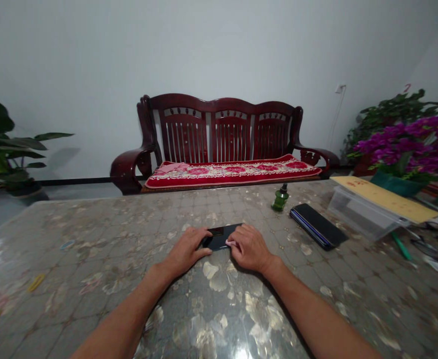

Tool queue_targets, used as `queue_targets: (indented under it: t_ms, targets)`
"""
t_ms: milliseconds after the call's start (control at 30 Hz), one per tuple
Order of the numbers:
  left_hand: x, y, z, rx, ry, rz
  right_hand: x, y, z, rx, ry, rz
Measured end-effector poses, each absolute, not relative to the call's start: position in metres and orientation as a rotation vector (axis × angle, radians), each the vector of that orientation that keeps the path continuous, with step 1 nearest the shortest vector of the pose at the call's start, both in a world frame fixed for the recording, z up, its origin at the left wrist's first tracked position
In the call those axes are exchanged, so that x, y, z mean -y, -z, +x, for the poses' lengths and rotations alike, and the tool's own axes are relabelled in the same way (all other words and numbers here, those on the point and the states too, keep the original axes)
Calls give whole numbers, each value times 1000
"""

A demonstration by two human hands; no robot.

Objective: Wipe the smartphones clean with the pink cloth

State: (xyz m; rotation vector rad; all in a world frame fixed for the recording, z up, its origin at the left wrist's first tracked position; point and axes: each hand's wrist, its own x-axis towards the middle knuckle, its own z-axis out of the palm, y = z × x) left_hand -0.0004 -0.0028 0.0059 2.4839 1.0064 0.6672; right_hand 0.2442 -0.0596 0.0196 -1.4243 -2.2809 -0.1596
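Observation:
A black smartphone [219,238] with a glossy face lies flat on the table in front of me. My left hand [189,247] grips its left end, fingers on the far edge and thumb near the close edge. Curled over the phone's right part is my right hand [249,247], pinching a small pale pink cloth [231,243] against the surface. Most of that cloth is hidden under my fingers, so its exact kind is unclear. The right end of the phone is also covered by this hand.
The table [219,309] has a patterned covering. To the right are a green bottle [280,198], a black wallet-like case [318,225], a clear plastic box [364,212], a green pen [402,247] and purple flowers [409,147]. A wooden bench [226,129] stands behind.

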Motion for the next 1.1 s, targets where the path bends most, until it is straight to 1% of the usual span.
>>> queue_targets:
  t_ms: [133, 433, 500, 733, 967, 1100]
  targets:
    - [2, -5, -1, -995, -656, 2506, 61, -18, 234, 2312, 138, -1353]
    - [5, -9, 2, -991, -599, 2635, 52, -20, 259, 2061, 209, -1677]
    - [4, -9, 2, -998, -593, 2653, 54, -20, 255, 2090, 195, -1642]
    - [6, -10, 4, -1022, -531, 2745, 58, -16, 238, 2291, 159, -1312]
    - [12, -19, 14, -1114, -385, 2852, 50, -18, 264, 2103, 232, -1530]
    - [13, -19, 17, -1155, -308, 2866, 53, -16, 259, 2120, 219, -1474]
